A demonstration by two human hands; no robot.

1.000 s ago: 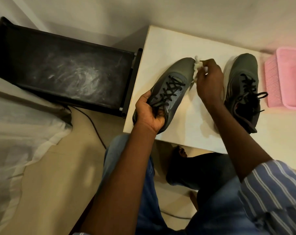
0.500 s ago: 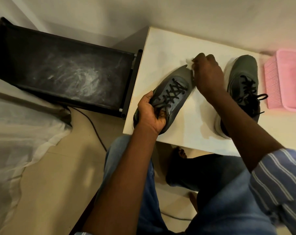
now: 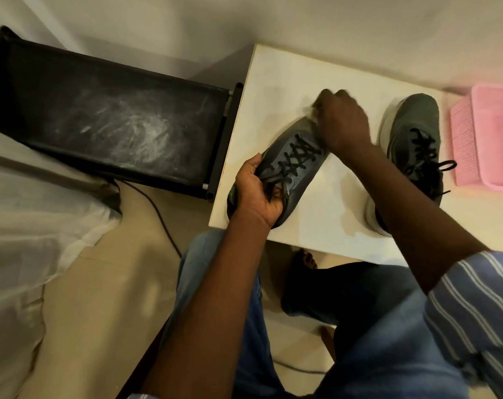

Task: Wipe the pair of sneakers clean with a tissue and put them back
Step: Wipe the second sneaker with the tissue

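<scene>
A pink basket (image 3: 480, 139) sits right; a dusty black rack (image 3: 109, 122) left.

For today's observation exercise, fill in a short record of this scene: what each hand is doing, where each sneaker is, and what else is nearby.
left hand: grips heel end of left sneaker
right hand: curled at that sneaker's toe; tissue not visible
right sneaker: resting on white table, untouched
nearby: pink basket to the right; black rack to the left

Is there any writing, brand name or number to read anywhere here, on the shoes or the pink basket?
None can be read.
Held sneaker: no logo or lettering shows.
Second sneaker: none shows.
Pink basket: plain, no label.
Black panel: only pale smudges, no letters.
</scene>
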